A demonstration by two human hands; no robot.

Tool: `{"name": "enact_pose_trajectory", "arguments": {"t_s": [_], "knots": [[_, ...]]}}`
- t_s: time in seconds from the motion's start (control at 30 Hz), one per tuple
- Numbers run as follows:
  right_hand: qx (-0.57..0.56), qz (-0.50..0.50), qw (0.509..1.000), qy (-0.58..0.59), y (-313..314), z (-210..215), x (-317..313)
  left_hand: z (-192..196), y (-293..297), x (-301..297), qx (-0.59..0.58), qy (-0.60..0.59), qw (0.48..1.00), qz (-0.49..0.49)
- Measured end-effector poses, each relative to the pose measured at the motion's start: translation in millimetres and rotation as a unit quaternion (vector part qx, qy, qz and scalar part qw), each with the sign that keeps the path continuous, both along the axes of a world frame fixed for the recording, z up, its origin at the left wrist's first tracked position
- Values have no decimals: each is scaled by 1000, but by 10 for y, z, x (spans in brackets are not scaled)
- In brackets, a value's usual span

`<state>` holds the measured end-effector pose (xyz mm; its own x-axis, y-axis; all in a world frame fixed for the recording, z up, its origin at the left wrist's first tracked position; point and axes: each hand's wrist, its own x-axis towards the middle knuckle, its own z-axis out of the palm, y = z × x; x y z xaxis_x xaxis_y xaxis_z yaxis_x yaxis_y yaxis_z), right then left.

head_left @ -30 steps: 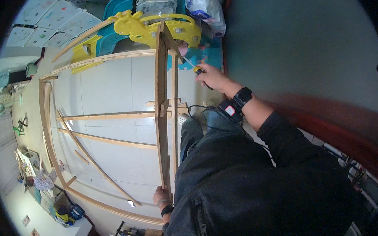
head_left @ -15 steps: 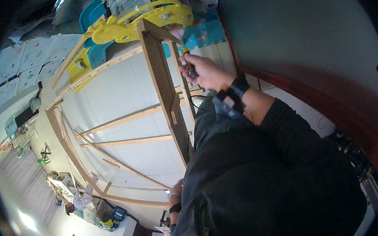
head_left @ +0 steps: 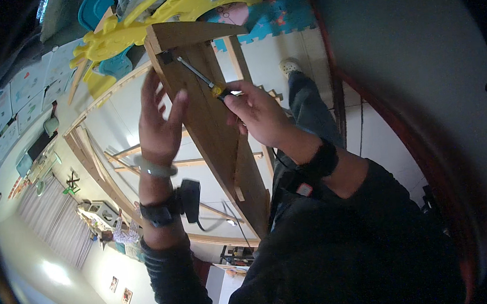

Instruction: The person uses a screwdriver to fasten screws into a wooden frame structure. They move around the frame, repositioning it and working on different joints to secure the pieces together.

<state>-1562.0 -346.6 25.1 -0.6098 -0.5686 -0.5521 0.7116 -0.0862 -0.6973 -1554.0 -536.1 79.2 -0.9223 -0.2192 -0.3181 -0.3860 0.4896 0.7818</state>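
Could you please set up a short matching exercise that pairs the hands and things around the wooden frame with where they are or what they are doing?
Things:
1. left hand
2. right hand
3. screwdriver
4. yellow toy

States:
A. lies beyond the frame's top end
B. open, flat against the plank
C. tip at the black bracket
D. closed around a tool handle

Pairs: 1-B, 2-D, 3-C, 4-A
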Motion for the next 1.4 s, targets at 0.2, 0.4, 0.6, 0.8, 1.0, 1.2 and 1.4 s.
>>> {"name": "enact_pose_trajectory", "arguments": {"t_s": [0.2, 0.4, 0.6, 0.8, 1.0, 1.2, 1.4], "knots": [[80, -11, 980, 181, 149, -82, -114, -274, 94, -356, 25, 14, 998, 63], [-56, 7, 998, -7, 281, -6, -115, -303, 165, -304, 85, 58, 989, 108], [-60, 5, 998, 9, 116, -95, 113, -327, 132, -300, 12, 62, 993, 98], [-74, -32, 996, 40, 10, -127, 212, -342, 149, -301, 37, 68, 990, 118], [25, -12, 991, 131, 76, -165, 140, -371, 166, -288, 54, 73, 985, 150], [91, -79, 963, 242, 188, -143, -69, -372, 140, -302, 41, 70, 989, 123], [152, -37, 890, 429, 330, -103, -422, -394, 152, -299, 53, 102, 985, 132]]}}
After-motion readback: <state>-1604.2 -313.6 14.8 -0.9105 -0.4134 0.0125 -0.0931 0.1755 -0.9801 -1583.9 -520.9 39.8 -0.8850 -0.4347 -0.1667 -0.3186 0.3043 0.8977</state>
